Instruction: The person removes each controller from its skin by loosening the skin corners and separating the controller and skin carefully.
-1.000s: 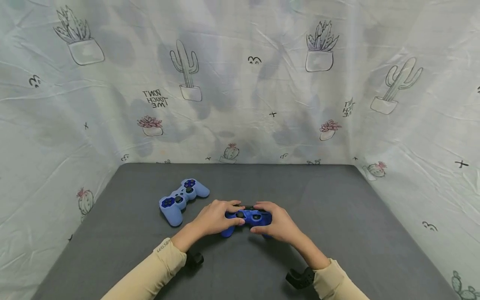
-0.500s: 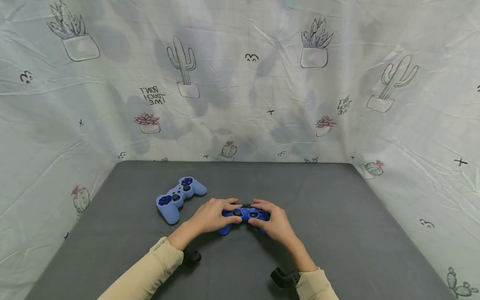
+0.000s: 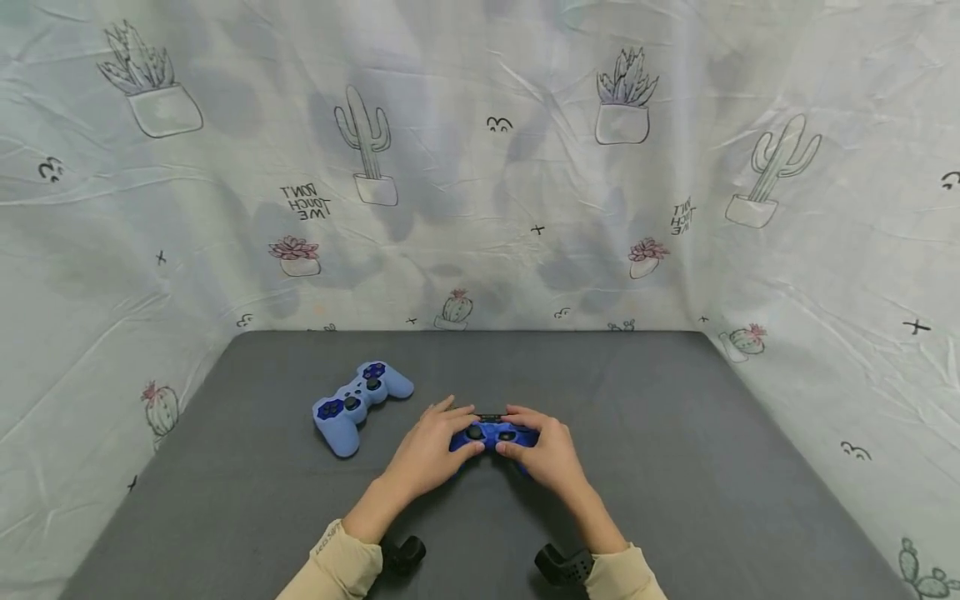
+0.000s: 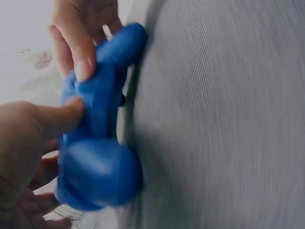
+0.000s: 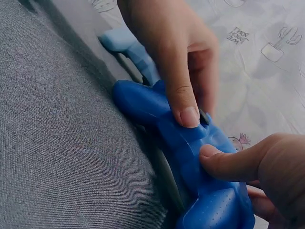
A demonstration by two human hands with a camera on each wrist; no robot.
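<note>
sleeves: beige cuffs (image 3: 352,567) at the near edge, a black wrist camera mount (image 3: 564,565) strapped by each one.
left hand: your left hand (image 3: 429,446) is wrapped round the left grip of the dark blue controller (image 3: 492,435), thumb lying on top near the left stick, fingers curled behind. Holding it, not just touching.
right hand: your right hand (image 3: 546,450) mirrors that on the right grip, thumb on the face, fingers curled over the far edge. Also gripping.
controller position: dark blue controller sits in the middle of the gray mat (image 3: 675,467), between both hands. Wrist views show its handles low against the mat; whether it rests there or is just lifted, cannot tell. Two-handed play grip, likely so both thumbs reach the sticks.
cover: the right wrist view shows a dotted, rubbery blue skin (image 5: 219,205) on the shell, thumb tip pressing into it.
second controller: light blue controller (image 3: 358,402) lies flat and angled on the mat, left of your left hand and a bit farther back, apart from it, untouched.
backdrop: wrinkled cactus-print cloth (image 3: 480,167) hangs round the mat on three sides.
</note>
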